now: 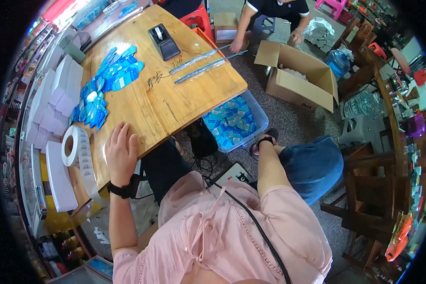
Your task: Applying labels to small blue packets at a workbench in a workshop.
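Note:
My left hand lies flat on the near edge of the wooden table, fingers extended and holding nothing. Beside it stands a roll of white printed labels, with its strip trailing over the table edge. Farther up the tabletop spreads a pile of small blue-and-white packets. My right arm reaches down beside my bent knee, and my right hand is low by my foot, close to a clear plastic bin of similar packets. Its fingers are too small and hidden to make out.
A black tape dispenser and two long wrapped strips lie on the table. White boxes are stacked at left. An open carton stands on the floor, near another person's hand. Wooden furniture is at right.

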The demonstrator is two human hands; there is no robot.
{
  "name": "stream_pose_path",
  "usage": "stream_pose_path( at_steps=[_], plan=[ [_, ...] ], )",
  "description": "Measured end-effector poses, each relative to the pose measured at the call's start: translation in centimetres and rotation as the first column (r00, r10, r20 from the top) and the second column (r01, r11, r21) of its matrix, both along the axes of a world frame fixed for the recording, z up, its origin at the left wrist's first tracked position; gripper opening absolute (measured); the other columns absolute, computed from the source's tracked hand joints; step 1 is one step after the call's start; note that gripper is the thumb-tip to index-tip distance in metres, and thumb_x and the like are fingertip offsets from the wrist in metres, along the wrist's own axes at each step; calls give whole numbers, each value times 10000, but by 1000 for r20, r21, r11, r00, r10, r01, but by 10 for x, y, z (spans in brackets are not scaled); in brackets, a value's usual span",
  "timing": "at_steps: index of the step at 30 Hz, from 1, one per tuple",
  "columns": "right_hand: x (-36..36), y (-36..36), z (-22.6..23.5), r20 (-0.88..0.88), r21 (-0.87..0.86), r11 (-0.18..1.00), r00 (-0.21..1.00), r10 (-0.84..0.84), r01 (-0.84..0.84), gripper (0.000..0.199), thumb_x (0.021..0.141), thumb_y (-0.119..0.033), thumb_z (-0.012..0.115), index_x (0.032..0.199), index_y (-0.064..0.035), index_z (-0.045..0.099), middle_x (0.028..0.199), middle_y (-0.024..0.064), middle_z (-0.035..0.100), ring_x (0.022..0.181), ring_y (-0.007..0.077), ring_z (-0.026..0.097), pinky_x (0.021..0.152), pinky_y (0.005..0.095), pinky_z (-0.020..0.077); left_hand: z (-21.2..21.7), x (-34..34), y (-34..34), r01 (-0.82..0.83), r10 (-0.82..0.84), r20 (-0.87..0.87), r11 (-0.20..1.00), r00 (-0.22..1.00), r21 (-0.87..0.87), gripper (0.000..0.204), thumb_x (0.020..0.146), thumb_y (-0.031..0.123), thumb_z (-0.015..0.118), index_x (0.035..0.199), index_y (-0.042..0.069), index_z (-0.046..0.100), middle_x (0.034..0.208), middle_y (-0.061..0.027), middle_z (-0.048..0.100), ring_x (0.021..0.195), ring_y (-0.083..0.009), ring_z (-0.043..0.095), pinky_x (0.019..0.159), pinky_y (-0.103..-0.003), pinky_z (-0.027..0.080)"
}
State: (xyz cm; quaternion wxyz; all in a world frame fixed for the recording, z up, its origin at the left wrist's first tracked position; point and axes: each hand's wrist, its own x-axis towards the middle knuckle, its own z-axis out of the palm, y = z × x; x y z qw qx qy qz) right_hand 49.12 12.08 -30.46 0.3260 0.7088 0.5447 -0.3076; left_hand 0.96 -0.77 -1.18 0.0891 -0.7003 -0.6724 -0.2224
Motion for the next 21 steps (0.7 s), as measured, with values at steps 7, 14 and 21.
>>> stream_pose_path(
  at_steps=[7, 14, 21],
  plan=[
    [-33, 4, -33, -70, 190, 937, 948, 311, -293, 499, 904, -290, 751, 1384, -160, 702, 1483, 120, 651, 1339, 299, 645, 1037, 514, 543, 1, 5, 1, 65, -67, 10, 985, 998, 158, 329, 1011, 248, 665, 1216, -7, 702, 1326, -224, 705, 1231, -417, 659, 1058, -506, 528],
    [-36, 28, -97, -23, 181, 750, 760, 650, -636, 336, 932, -293, 712, 1242, -171, 754, 1350, 125, 714, 1209, 317, 697, 916, 527, 567, -6, 9, 4, 33, -38, 9, 952, 999, 304, 320, 997, 370, 648, 1073, 66, 715, 1216, -139, 708, 1209, -343, 651, 1029, -493, 513],
    [-42, 61, -125, 3, 58, 341, 341, 940, -938, 225, 960, -296, 673, 1100, -181, 805, 1218, 130, 778, 1079, 334, 750, 796, 541, 592, -17, 6, 4, -75, 58, 80, 970, 995, 231, 279, 967, 358, 694, 1006, 82, 705, 1164, -95, 717, 1126, -310, 671, 991, -446, 527]
  ],
)
